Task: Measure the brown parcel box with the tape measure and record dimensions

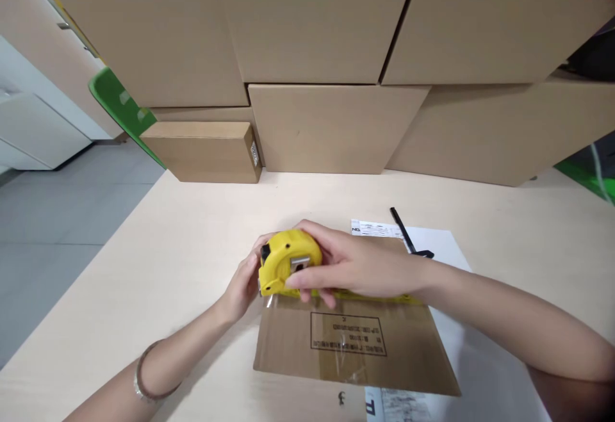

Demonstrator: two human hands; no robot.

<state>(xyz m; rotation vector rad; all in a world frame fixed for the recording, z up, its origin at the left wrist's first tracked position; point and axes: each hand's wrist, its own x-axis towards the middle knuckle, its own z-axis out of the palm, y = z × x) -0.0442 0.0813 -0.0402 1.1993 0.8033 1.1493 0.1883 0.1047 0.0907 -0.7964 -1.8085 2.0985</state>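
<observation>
My right hand (pixel 355 265) is closed around a yellow tape measure (pixel 275 262) above the far left part of a brown cardboard piece (pixel 288 345). A strip of yellow tape (pixel 384 298) runs rightward from under that hand along the cardboard. Clear sticky tape and a printed black frame with text mark the cardboard's surface. Beside the tape measure's left end, my left hand (pixel 243 284) is curled, its fingertips passing behind the case. What these fingers grip is hidden. A bracelet (pixel 139 374) circles the left wrist.
Large cardboard boxes (pixel 331 129) are stacked along the table's (pixel 202 243) back edge, with a smaller box (pixel 211 153) at left. White paper (pixel 439 243) lies partly under the cardboard; a black pen (pixel 401 228) rests at its far side. Green panels (pixel 118 105) stand at the sides.
</observation>
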